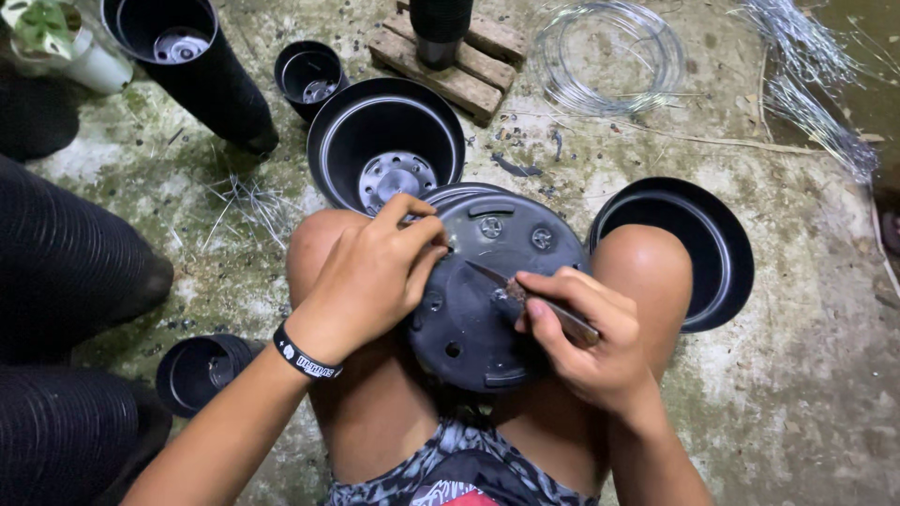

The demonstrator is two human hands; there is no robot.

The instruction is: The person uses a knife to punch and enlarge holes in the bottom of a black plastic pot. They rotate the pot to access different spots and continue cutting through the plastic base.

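Note:
An upturned black plastic pot (487,281) rests between my knees with its holed bottom facing me. My left hand (370,276) grips the pot's left edge and steadies it; a black wristband is on that wrist. My right hand (586,342) is closed on a small knife (525,298), whose blade tip touches the pot's bottom near the middle.
An open black pot (349,141) stands just beyond my knees, and a black saucer (722,253) lies at the right. More black pots (202,370) and stacked pot columns (66,272) stand at the left. A wooden pallet (459,70), a wire coil (609,56) and loose wire pieces (806,84) lie on the concrete floor.

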